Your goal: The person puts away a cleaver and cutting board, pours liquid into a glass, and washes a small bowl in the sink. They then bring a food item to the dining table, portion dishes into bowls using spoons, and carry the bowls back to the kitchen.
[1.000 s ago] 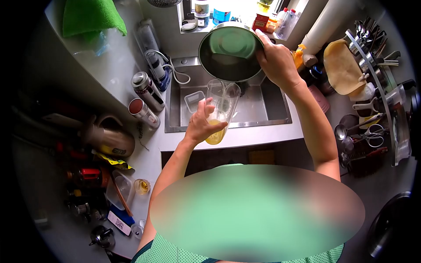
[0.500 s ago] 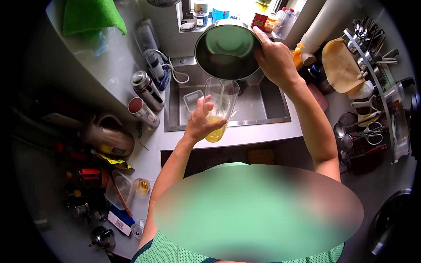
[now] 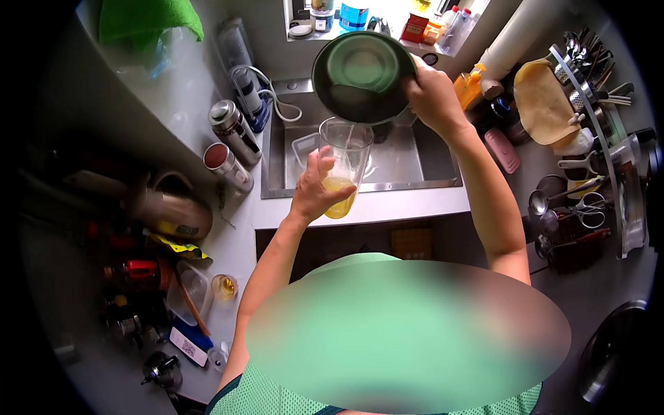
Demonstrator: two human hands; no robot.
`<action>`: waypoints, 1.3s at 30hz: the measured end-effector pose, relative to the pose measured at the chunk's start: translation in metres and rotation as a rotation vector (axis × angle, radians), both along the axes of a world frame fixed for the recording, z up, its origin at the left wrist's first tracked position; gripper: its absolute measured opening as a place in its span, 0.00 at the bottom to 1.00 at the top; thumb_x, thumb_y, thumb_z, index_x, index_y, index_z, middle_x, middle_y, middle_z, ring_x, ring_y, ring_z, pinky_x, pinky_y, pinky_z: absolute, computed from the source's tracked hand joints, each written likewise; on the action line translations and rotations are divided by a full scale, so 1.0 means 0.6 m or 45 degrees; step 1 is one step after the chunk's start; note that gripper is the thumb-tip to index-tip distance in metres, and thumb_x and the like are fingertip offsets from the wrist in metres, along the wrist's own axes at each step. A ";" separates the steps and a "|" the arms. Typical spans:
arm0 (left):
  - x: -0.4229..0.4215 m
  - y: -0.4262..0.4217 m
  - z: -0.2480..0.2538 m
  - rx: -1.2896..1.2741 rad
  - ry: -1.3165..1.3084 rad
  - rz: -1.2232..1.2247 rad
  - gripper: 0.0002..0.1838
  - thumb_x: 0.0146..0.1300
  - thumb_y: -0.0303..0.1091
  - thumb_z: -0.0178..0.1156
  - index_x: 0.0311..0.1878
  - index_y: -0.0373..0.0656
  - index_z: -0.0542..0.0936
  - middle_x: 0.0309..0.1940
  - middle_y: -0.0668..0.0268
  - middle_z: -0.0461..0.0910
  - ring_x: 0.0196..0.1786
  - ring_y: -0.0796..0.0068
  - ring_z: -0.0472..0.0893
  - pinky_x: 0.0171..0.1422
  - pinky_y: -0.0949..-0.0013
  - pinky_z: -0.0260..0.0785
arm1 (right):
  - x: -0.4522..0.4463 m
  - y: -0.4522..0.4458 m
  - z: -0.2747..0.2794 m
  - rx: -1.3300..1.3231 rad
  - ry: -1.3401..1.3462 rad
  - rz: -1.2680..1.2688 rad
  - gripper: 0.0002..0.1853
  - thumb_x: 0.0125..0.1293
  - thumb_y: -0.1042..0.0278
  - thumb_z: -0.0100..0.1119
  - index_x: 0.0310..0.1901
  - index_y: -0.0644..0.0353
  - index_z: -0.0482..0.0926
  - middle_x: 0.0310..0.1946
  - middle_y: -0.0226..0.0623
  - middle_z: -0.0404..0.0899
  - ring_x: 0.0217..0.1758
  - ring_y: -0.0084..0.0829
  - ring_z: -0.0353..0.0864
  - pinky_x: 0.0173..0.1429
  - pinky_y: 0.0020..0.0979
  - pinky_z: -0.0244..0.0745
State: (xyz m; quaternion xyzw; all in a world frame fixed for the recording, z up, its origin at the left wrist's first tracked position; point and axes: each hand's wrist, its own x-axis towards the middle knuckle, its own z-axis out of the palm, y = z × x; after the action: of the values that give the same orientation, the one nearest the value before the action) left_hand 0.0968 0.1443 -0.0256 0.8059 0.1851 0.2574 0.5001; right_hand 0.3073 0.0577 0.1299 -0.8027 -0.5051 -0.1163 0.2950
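Observation:
My left hand (image 3: 319,189) is wrapped round a tall clear glass (image 3: 349,155) with yellow liquid (image 3: 337,196) in its lower part. The glass leans slightly over the front edge of the sink (image 3: 404,149). With my right hand (image 3: 436,95) I grip the rim side of a round metal pot (image 3: 360,59), tipped so that its inside faces me. The lower lip of the pot is just above the mouth of the glass; a thin trickle seems to run between them. A clear plastic container (image 3: 304,149) sits in the sink behind my left hand.
Two flasks (image 3: 235,131) stand left of the sink. On the left counter are a jug (image 3: 169,211), a plastic box (image 3: 190,294) and a small glass cup (image 3: 225,287). Utensils, including scissors (image 3: 589,209), hang on the right. Bottles and jars line the windowsill (image 3: 325,34).
The stream from the pot into the glass has thinned. The pot has shifted slightly and its inside is more turned toward me. Both hands keep their grips; the whole view has shifted a little.

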 end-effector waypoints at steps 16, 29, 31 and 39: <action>-0.230 0.037 -0.098 -0.174 -0.459 0.784 0.46 0.39 0.32 0.70 0.60 0.37 0.53 0.56 0.55 0.61 0.59 0.64 0.64 0.65 0.65 0.55 | -0.005 -0.042 -0.192 -0.177 1.485 -0.022 0.10 0.55 0.67 0.44 0.24 0.63 0.72 0.16 0.40 0.76 0.14 0.24 0.73 0.19 0.22 0.69; -0.313 0.039 -0.155 0.256 -0.209 1.409 0.42 0.43 0.32 0.69 0.59 0.33 0.55 0.55 0.51 0.63 0.59 0.57 0.64 0.64 0.61 0.55 | -0.022 -0.044 -0.326 -0.257 1.761 -0.309 0.06 0.51 0.70 0.44 0.25 0.63 0.69 0.19 0.31 0.65 0.18 0.27 0.69 0.27 0.32 0.75; -0.318 0.044 -0.173 0.316 -0.146 1.444 0.43 0.44 0.34 0.69 0.59 0.33 0.55 0.55 0.51 0.63 0.58 0.57 0.65 0.63 0.61 0.56 | -0.022 -0.045 -0.334 -0.230 1.795 -0.320 0.07 0.50 0.73 0.44 0.31 0.65 0.68 0.21 0.35 0.68 0.19 0.28 0.72 0.26 0.31 0.76; -0.290 0.097 -0.191 0.261 -0.198 1.381 0.47 0.46 0.39 0.69 0.61 0.33 0.50 0.58 0.47 0.60 0.61 0.55 0.63 0.66 0.59 0.54 | -0.043 -0.056 -0.341 -0.048 1.935 -0.296 0.18 0.50 0.74 0.43 0.46 0.63 0.64 0.29 0.39 0.73 0.24 0.30 0.77 0.27 0.27 0.76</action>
State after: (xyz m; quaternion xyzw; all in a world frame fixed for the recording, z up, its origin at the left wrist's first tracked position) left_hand -0.0775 0.2027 -0.1402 0.6182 0.5099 0.5534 0.2271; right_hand 0.2813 0.0238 -0.0749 -0.7149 -0.0780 0.4454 0.5333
